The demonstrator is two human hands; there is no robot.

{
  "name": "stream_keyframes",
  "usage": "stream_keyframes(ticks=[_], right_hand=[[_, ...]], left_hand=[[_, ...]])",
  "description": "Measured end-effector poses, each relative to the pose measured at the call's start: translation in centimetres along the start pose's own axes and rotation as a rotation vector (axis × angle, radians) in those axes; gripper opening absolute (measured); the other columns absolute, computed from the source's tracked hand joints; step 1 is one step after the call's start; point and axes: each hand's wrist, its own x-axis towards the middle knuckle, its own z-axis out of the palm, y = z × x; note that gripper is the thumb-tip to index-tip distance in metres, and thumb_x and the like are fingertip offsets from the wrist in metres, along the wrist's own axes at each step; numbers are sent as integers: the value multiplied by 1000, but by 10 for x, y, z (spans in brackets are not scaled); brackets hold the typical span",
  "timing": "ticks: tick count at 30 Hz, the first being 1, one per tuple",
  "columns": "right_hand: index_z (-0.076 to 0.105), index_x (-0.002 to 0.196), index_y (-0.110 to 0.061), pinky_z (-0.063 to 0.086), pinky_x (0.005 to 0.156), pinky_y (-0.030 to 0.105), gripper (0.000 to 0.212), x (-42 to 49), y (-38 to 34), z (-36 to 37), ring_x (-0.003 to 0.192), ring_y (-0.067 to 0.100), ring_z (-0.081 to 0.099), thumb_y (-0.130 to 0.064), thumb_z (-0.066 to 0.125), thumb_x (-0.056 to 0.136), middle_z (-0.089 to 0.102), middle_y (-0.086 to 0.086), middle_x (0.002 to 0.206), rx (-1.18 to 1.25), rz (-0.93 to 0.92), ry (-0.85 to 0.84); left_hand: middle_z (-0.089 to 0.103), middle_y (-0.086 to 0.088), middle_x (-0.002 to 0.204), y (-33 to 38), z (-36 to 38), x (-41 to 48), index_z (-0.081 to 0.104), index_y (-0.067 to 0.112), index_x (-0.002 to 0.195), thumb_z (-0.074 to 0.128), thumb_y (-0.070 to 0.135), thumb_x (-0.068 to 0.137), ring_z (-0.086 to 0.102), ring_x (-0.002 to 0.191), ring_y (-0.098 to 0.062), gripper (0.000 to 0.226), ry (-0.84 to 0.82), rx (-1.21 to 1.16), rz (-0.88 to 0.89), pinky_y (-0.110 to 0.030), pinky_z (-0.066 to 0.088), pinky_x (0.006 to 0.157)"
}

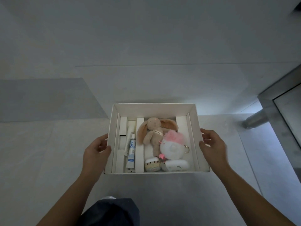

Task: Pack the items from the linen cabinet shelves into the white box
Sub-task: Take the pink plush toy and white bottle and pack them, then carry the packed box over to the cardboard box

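Head camera looks steeply down (wide-angle).

right hand (211,144) at the right wall of the white box (153,110) is smeared, grip unclear. left hand (96,150) at the left wall, hold unclear too. inside, bunny (153,128) label and tube (132,149) print too small to read. forearms (244,185) cut off below the box.

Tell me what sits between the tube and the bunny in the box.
A white cardboard divider separates the tube from the bunny, seen in the head view.
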Motion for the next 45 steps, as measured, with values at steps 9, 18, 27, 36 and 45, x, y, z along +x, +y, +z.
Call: stream_keyframes(ticks=[9, 18, 27, 36, 45], right_hand=[[53, 120, -24, 45, 80, 27, 43, -5, 6, 4, 90, 13, 56, -2, 56, 83, 57, -10, 105, 71, 11, -73], [45, 128, -21, 46, 72, 25, 53, -4, 6, 2, 88, 11, 55, 4, 52, 83, 53, -7, 107, 56, 82, -219], [50, 123, -19, 47, 69, 23, 51, -6, -5, -2, 86, 14, 58, 9, 52, 80, 56, -5, 100, 100, 26, -188], [56, 116, -24, 46, 67, 19, 54, -2, -36, -7, 86, 8, 57, 13, 48, 78, 59, -13, 96, 198, 0, -135], [55, 112, -32, 45, 66, 21, 50, -10, -81, -43, 87, 0, 54, 8, 47, 82, 56, -23, 93, 295, 104, -92]], left_hand=[[65, 7, 90, -5, -5, -3, 48, 26, 128, 53, 2, 87, 63, 83, -15, 47, -43, 23, -39, -37, 53, 73], [64, -4, 81, -10, -7, 0, 38, 31, 135, 51, 5, 89, 61, 72, -28, 55, -76, 222, -9, -37, 53, 60], [65, -18, 83, -8, -12, -3, 45, 30, 130, 53, 0, 86, 62, 78, -39, 54, -18, 161, 12, -46, 55, 70], [61, -27, 85, 25, -29, -15, 43, 42, 120, 53, -2, 84, 57, 82, -46, 57, 62, 156, 96, -51, 52, 74], [59, -28, 83, 87, -44, -25, 53, 24, 126, 53, -4, 84, 56, 77, -42, 51, 40, 218, 133, -42, 50, 71]])
